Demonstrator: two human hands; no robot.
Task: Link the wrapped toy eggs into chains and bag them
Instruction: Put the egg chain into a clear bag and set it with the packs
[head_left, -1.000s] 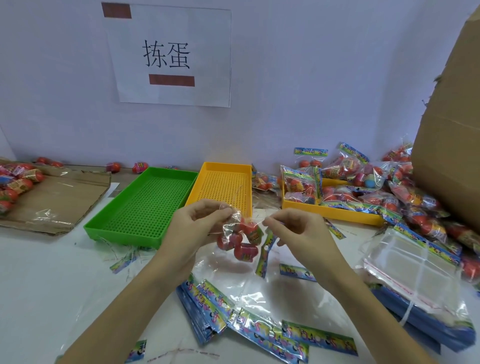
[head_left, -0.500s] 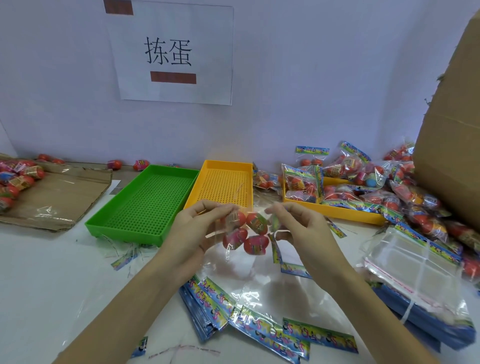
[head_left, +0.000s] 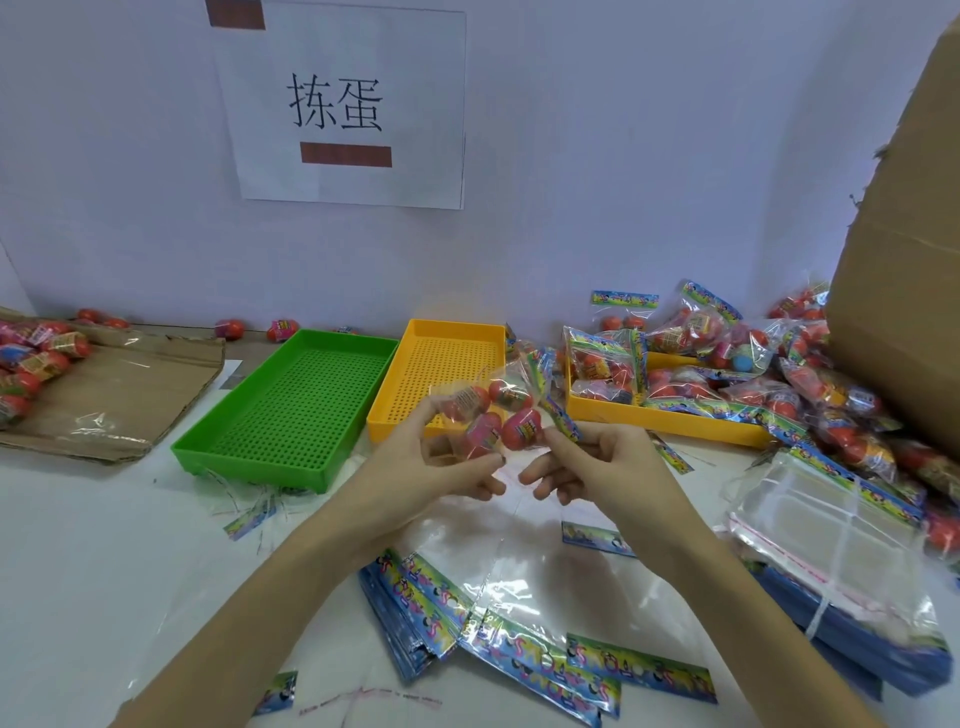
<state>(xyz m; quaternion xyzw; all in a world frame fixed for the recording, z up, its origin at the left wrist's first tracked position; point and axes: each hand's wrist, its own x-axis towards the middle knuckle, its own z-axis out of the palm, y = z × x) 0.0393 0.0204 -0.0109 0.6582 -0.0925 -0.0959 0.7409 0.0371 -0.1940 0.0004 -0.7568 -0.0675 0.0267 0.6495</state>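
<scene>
The left hand (head_left: 431, 462) grips a clear bag (head_left: 498, 410) of red eggs (head_left: 522, 428) from below, thumb and fingers curled round its lower left side; the right hand (head_left: 597, 462) pinches the bag's printed header strip (head_left: 558, 415) at the bag's 4 o'clock, its other fingers curled loosely; the bag hangs above the table (head_left: 78, 571), at the near edge of the yellow tray (head_left: 441, 364). At the hands' 10 o'clock lies a green tray (head_left: 291, 405), touching the yellow one; at 2 o'clock a second yellow tray (head_left: 670, 418) holds filled bags (head_left: 602, 358), with more heaped to its right against a cardboard box (head_left: 904, 286). At 6 o'clock flat empty bags (head_left: 519, 639) fan across the table; at 4 o'clock sits a banded stack of bags (head_left: 831, 561); at 9 o'clock, loose eggs (head_left: 36, 353) rest on flattened cardboard (head_left: 119, 395); a sign (head_left: 343, 104) hangs at 12 o'clock.
</scene>
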